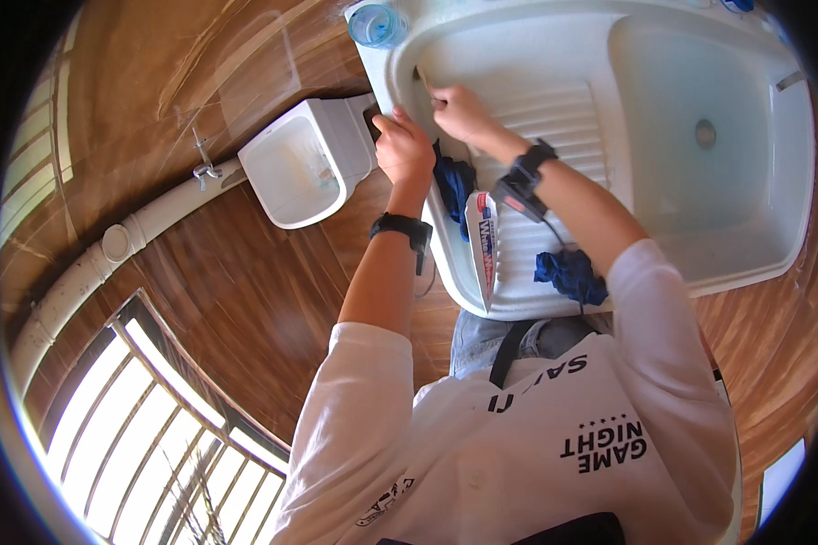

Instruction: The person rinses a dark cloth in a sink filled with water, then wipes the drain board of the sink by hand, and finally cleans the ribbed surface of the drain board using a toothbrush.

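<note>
My right hand (463, 115) is closed around a thin tan stick-like thing (423, 80) with a dark tip. That tip points into the far left corner of the white sink (554, 54), above its ribbed drainboard. What kind of tool it is, I cannot make out. My left hand (404, 148) is curled at the sink's left rim, its fingers wrapped on the edge. Just below my hands lies a crumpled dark blue cloth (454, 182) along the inner left wall. A long white package (483, 250) with red and blue print rests beside it.
Another dark blue cloth (571, 277) lies by the near edge. Cloudy water stands in the basin (682, 209) at right, over a round drain (704, 134). A clear bluish cup (375, 25) occupies the far left corner. Left are a smaller white basin (286, 173), a tap (206, 170) and a pipe (159, 218).
</note>
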A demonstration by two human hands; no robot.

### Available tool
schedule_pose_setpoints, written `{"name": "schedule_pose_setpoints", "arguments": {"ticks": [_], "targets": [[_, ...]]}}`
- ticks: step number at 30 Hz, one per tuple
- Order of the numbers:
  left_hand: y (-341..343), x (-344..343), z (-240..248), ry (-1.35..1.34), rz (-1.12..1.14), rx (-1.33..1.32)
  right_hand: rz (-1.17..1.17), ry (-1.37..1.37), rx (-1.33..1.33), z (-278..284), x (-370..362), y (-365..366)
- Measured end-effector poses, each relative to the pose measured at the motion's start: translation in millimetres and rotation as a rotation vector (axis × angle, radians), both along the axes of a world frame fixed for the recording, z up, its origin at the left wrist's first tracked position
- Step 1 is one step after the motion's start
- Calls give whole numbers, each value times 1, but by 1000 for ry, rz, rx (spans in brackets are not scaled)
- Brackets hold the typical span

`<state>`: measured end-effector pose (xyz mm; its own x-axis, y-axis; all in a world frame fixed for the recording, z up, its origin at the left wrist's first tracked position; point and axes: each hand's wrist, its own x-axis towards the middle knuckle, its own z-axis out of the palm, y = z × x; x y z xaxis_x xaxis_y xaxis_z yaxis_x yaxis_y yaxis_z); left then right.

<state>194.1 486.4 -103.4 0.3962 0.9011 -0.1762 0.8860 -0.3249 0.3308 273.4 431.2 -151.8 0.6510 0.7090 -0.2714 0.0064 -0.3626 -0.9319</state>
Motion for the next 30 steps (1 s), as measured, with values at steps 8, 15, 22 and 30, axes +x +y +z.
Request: {"name": "schedule_pose_setpoints", "arguments": {"ticks": [8, 15, 22, 30], "targets": [[5, -9, -3, 15, -18, 52, 193, 306, -64, 5, 2, -11], [-2, 1, -1, -5, 5, 7, 74, -68, -62, -1, -5, -2], [1, -3, 1, -11, 0, 7, 325, -527, -247, 24, 29, -25], [0, -3, 2, -22, 8, -32, 643, -845, -253, 23, 45, -46]]}}
